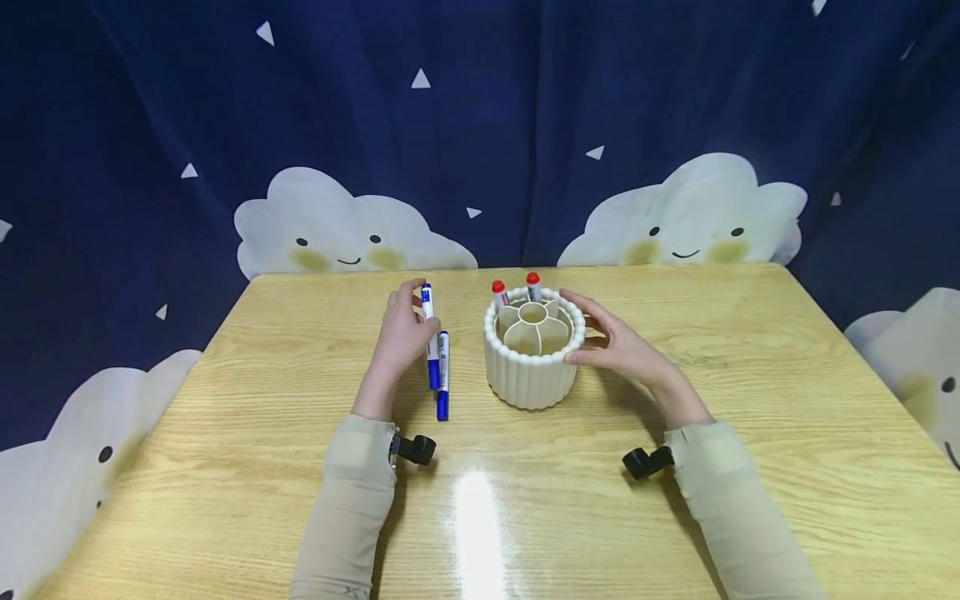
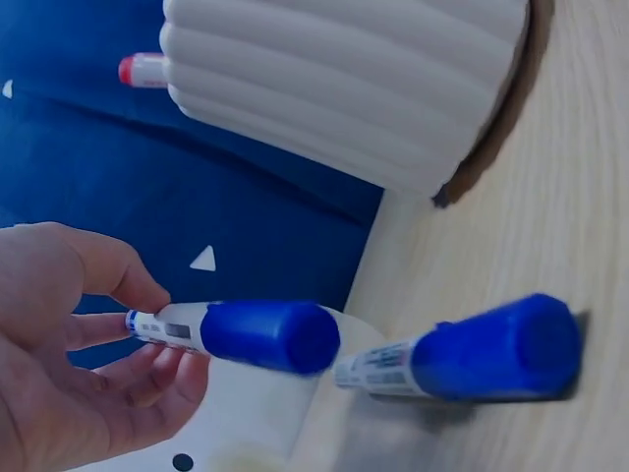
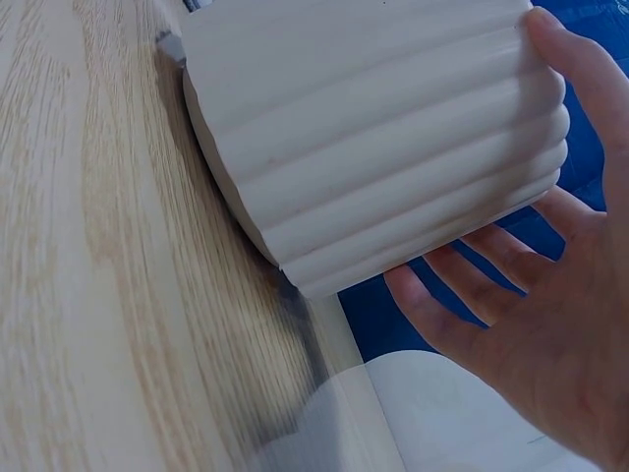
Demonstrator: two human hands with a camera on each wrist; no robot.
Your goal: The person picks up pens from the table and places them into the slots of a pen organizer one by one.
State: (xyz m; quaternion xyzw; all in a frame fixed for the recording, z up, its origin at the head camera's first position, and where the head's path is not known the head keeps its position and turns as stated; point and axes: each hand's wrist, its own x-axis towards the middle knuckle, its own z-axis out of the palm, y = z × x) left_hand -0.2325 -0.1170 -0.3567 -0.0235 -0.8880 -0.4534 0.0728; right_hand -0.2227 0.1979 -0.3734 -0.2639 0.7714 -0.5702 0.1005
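Note:
My left hand (image 1: 405,332) pinches a white marker with a blue cap (image 1: 432,350) between thumb and fingers. In the left wrist view the marker's blue cap (image 2: 265,334) points away from the palm. Just right of it in the head view, a second blue-capped marker (image 1: 443,375) lies on the table. A cream, ribbed pen holder (image 1: 528,379) stands at the middle, with petal-shaped compartments inside. Two red-capped markers (image 1: 533,287) stand in its back compartments. On the holder's right side, my right hand (image 1: 618,343) grips the wall near the beaded rim, thumb in front and fingers behind.
The wooden table (image 1: 262,433) ends at a dark blue curtain (image 1: 480,125) printed with clouds and triangles. Each wrist carries a small black camera (image 1: 415,449). A bright reflection shows on the table between the forearms.

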